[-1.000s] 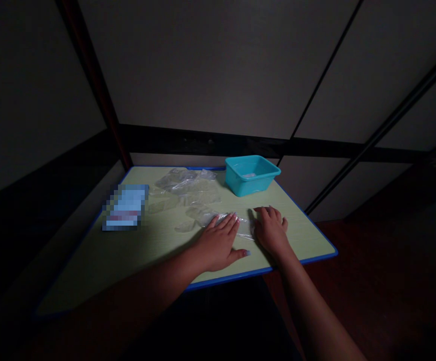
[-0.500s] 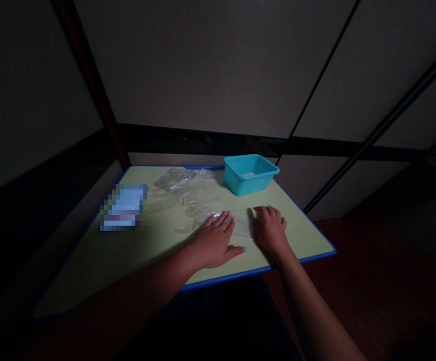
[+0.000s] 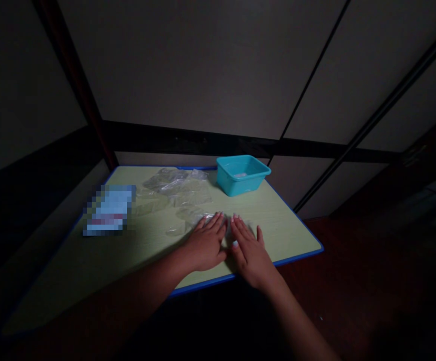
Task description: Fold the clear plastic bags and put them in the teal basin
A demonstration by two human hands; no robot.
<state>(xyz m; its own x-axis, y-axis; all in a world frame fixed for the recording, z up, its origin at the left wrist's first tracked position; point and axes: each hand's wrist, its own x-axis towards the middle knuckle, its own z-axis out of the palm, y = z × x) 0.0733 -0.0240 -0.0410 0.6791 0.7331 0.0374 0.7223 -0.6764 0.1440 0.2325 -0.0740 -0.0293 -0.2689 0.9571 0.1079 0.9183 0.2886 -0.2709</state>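
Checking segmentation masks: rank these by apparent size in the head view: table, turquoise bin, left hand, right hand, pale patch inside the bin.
1. Table
2. Turquoise bin, left hand, right hand: too close to rank, and the hands sit nearer the camera
3. Pale patch inside the bin

The left forearm comes bare from the lower left, and the right forearm from the lower right. The left hand lies with its back upward, the fingers straight and near to each other. The right hand also shows its back, one outer finger standing apart. Both hands point forward and inward, fingertips near each other; whether the thumbs touch, I cannot tell.
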